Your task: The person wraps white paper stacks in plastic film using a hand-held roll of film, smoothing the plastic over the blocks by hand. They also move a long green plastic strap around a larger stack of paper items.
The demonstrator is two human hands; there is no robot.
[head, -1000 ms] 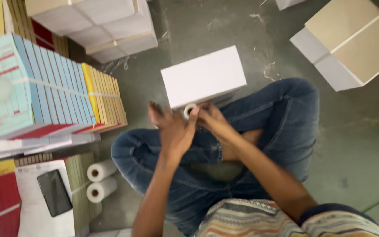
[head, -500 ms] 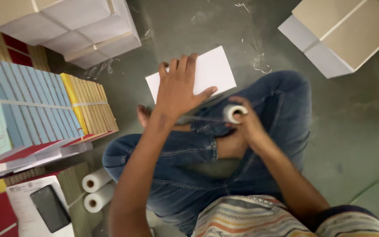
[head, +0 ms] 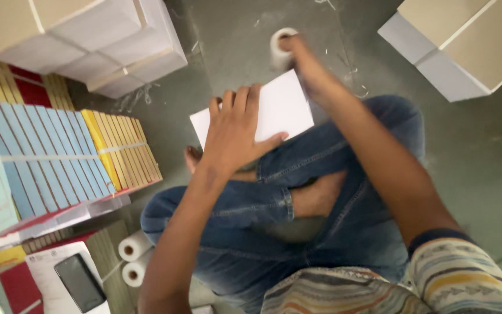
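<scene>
Pressing flat on white box [head: 277,107], left hand [head: 236,131], fingers spread, grip apart. Box plain, unmarked, resting on crossed legs, near edge hidden under palm. Beyond box's far corner, right hand [head: 300,52] closed around white tape roll [head: 280,47]; motion-blurred, roll partly covered.

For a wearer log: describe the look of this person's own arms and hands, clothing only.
Both hands are bare: no gloves, rings or watch show on the left hand or the blurred right hand. The forearms are bare too. The right arm has a short striped sleeve with a dark cuff band; no left sleeve is in view.
</scene>
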